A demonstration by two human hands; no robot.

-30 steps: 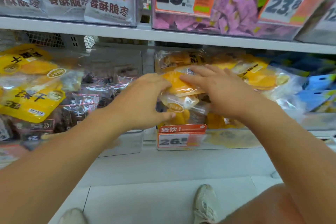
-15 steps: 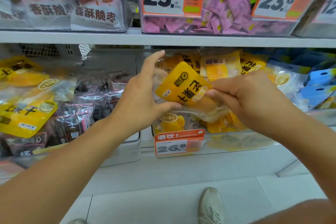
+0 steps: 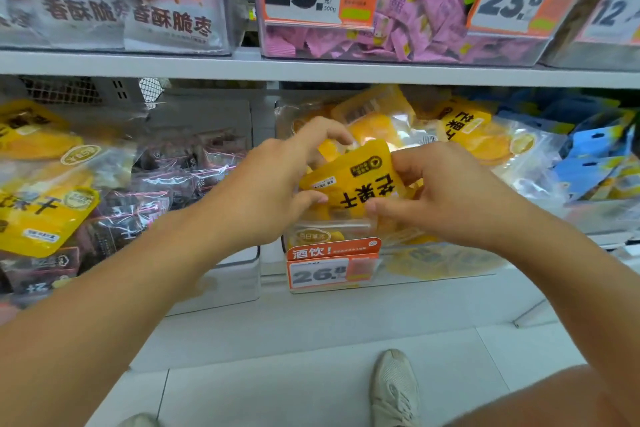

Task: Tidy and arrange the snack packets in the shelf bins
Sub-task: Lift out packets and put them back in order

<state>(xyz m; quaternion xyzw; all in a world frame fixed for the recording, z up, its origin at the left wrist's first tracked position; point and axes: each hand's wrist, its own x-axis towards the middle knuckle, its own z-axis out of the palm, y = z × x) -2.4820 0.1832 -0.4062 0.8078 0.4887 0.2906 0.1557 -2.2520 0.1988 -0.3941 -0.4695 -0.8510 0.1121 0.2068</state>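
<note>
Both hands grip one yellow snack packet [image 3: 353, 180] between them, the left hand [image 3: 273, 184] pinching its left edge and the right hand [image 3: 446, 194] pinching its right. The packet sits tilted just above the clear bin [image 3: 450, 263] of matching yellow packets [image 3: 464, 128], over an orange price tag [image 3: 332, 265].

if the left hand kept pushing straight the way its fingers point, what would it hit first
Probably the pile of yellow dried-mango packets in the clear bin, just beyond the yellow packet that the left hand and right hand grip. Depth is unclear.
</note>
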